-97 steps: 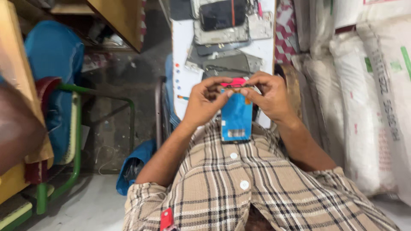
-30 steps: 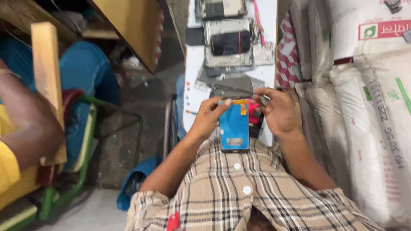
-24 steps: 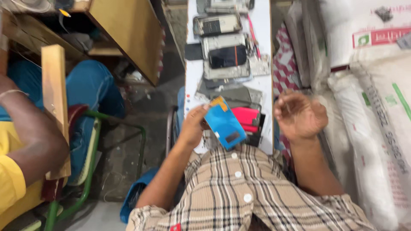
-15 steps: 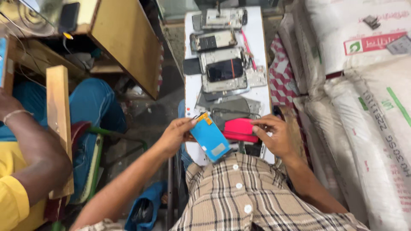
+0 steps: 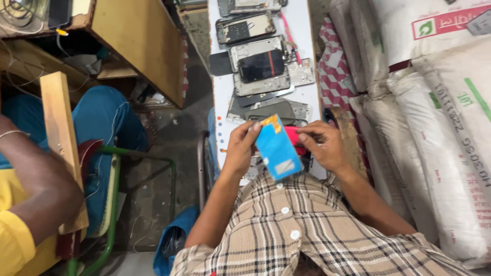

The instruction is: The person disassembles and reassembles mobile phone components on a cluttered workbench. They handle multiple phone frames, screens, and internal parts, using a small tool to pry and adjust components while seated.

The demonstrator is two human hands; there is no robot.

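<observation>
My left hand (image 5: 240, 148) holds a flat blue phone part (image 5: 276, 150) by its upper left corner, tilted, just above my checked shirt. An orange patch shows at the blue part's top edge. My right hand (image 5: 322, 145) rests on a pink-red piece (image 5: 294, 138) behind the blue part, fingers curled around it. Both hands are over the near end of a narrow white table (image 5: 225, 102).
Several opened phone bodies and metal frames (image 5: 261, 64) lie along the table. White woven sacks (image 5: 434, 112) are stacked on the right. A wooden desk (image 5: 138, 46) stands at upper left. A person in yellow and blue sits on a green-framed chair (image 5: 110, 204) at left.
My view has tilted so more of the table shows. The blue part swung from upright between both hands into my left hand alone, and my right hand came down onto the pink-red piece.
</observation>
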